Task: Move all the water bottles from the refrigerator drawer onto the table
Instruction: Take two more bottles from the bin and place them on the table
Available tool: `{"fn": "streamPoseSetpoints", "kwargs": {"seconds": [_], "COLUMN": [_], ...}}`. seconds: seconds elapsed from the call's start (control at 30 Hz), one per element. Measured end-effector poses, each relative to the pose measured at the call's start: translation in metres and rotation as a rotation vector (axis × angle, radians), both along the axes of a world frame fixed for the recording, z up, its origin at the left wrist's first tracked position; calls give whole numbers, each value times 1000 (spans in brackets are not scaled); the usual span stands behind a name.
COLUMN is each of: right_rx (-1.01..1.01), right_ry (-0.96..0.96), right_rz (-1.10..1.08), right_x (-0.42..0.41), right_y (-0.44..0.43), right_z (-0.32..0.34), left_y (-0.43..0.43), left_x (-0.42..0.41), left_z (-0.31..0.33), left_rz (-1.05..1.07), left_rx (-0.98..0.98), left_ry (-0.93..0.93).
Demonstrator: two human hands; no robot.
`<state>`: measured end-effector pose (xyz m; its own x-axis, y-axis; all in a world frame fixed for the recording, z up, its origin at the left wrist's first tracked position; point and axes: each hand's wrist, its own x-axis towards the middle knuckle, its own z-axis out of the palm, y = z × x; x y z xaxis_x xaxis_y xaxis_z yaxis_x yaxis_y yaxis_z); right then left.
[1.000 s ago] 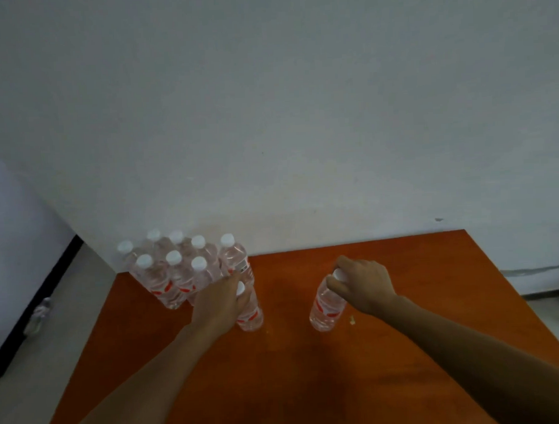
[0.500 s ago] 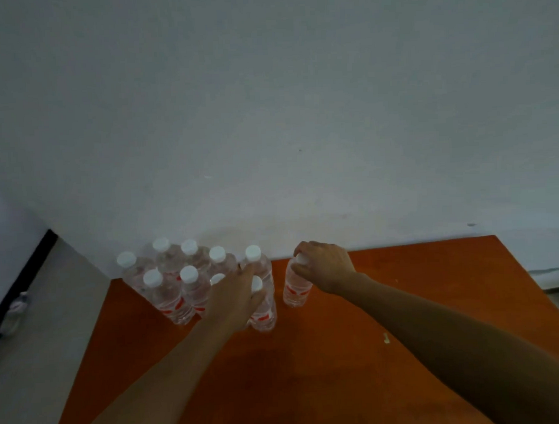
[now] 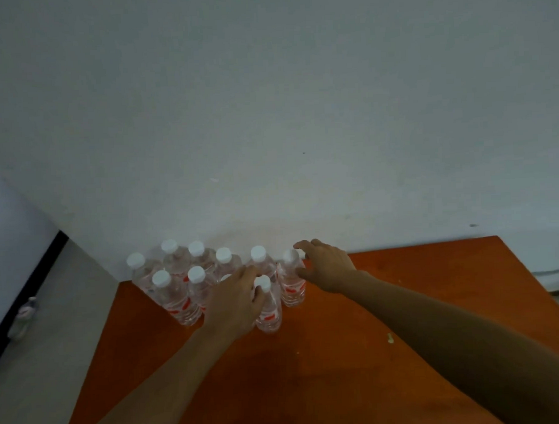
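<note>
Head view: left hand (image 3: 234,300) grips a clear, white-capped cylindrical plastic bottle (image 3: 270,314).

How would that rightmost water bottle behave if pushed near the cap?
The rightmost water bottle is tall and narrow, so a high push probably tips it. Its smooth clear plastic may be slippery; round, it would likely roll once down.

Water bottles (image 3: 176,293) on table (image 3: 404,302), far-left corner, wall (image 3: 267,116) behind, floor (image 3: 54,366) to left
</note>
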<state>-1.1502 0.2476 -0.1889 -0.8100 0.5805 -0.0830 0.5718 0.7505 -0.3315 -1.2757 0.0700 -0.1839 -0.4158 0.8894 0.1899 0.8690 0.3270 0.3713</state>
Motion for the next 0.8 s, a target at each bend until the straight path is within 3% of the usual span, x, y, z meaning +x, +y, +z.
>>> {"fn": "streamPoseSetpoints", "kwargs": {"seconds": [0.2,0.4,0.5,0.8], "right_rx": [-6,25,41,51], "right_ry": [-32,-85,-99,-107], "right_rz": [-128,-272,-390,-873], "right_x": [81,227,320,614], "right_y": [-1,-14,-36,-162], "right_z": [20,37,44,56], "left_y": [19,53,67,58], "left_x": [52,156,233,523], "left_z": [27,31,32,37], "left_rz": [-103,-379,-517,-970], "left_rx": [-6,-214,-241,-220], "left_ry": [23,138,216,221]}}
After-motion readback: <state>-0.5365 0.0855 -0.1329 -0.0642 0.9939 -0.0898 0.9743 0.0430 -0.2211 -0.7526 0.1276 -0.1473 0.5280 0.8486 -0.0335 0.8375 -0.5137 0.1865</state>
